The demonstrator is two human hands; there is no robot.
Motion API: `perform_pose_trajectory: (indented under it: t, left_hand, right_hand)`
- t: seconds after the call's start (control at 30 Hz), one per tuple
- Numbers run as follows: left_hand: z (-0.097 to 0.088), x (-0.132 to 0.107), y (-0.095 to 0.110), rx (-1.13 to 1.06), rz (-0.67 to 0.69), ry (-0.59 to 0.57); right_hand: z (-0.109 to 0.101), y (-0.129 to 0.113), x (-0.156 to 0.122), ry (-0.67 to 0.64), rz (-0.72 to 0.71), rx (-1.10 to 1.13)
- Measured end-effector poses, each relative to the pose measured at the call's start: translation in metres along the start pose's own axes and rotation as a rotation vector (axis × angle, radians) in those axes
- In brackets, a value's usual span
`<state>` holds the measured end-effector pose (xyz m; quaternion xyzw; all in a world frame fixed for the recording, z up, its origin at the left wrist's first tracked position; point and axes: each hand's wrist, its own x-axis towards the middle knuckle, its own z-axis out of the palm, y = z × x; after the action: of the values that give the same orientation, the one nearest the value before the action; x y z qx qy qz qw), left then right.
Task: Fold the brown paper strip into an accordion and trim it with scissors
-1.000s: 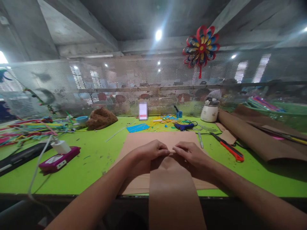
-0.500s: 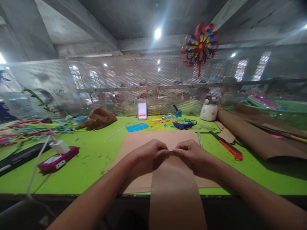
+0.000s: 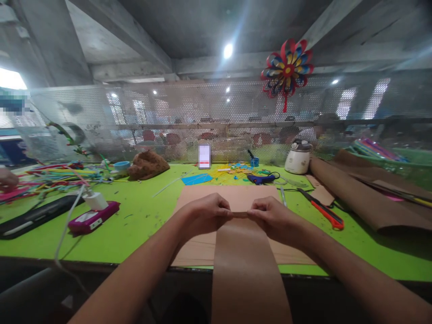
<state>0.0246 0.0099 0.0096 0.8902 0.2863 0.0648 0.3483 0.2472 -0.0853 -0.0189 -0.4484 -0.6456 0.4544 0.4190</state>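
1. Far left, another person's hand point(image 3: 7, 181) is at a heap of coloured strips point(image 3: 67, 172); I can't tell whether its fingers grip one. Everything sits on a speckled lime-green table point(image 3: 145, 220), a perforated screen point(image 3: 189, 110) behind, grey beams overhead.
2. Moving right: a purple power strip point(image 3: 96, 218) carries a white adapter point(image 3: 96, 201).
3. Further back, a blue bowl point(image 3: 121, 166), contents hidden, beside a brown lump point(image 3: 148, 165).
4. Now an upright phone point(image 3: 204, 156), lit, red band low on its screen, lettering too small to read.
5. Centre stage! The left hand point(image 3: 214, 210) has thumb and fingers clamped on the far edge of a brown paper strip point(image 3: 248, 265), which lies over flat sheets point(image 3: 189, 198) and drops past the table's near edge.
6. Behind, a small blue pot point(image 3: 254, 162) with something dark standing in it.
7. The right hand point(image 3: 268, 212) pinches that same edge, fingers together, a short stretch between the hands.
8. Beyond, a white lidded bottle point(image 3: 297, 158), its markings unreadable.
9. Far right, a green basket point(image 3: 416, 163) with coloured strips bundled in it.
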Motion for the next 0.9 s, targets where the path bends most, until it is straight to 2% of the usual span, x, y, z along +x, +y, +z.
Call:
perform_pose_trajectory:
  t: [0.2,0.43,0.53,0.6,0.7,0.77,0.83,0.9]
  left_hand:
    - [-0.007,0.000,-0.015,-0.036,-0.007,-0.010]
    - [-0.013,-0.003,-0.015,-0.090,-0.018,-0.070]
    - [-0.012,-0.004,-0.015,-0.092,-0.015,-0.057]
    - [-0.011,-0.004,-0.015,-0.071,-0.015,-0.023]
    - [-0.009,-0.003,-0.014,-0.037,0.008,0.015]
    - [-0.009,-0.004,-0.012,-0.020,0.034,0.019]
    - [-0.009,-0.004,-0.010,-0.007,0.045,0.037]
    - [-0.008,-0.005,-0.006,-0.011,0.039,0.058]
  right_hand:
    - [0.000,0.003,0.005,0.012,0.055,0.137]
    - [-0.004,0.001,0.002,-0.063,0.050,0.167]
    - [-0.007,-0.002,-0.001,-0.079,0.035,0.174]
    - [-0.010,-0.007,0.004,-0.121,0.018,0.065]
    - [-0.015,-0.015,0.021,-0.225,-0.038,-0.300]
    - [-0.017,-0.018,0.034,-0.236,-0.076,-0.437]
    - [-0.015,-0.017,0.043,-0.233,-0.106,-0.496]
    - [-0.008,-0.012,0.044,-0.221,-0.109,-0.461]
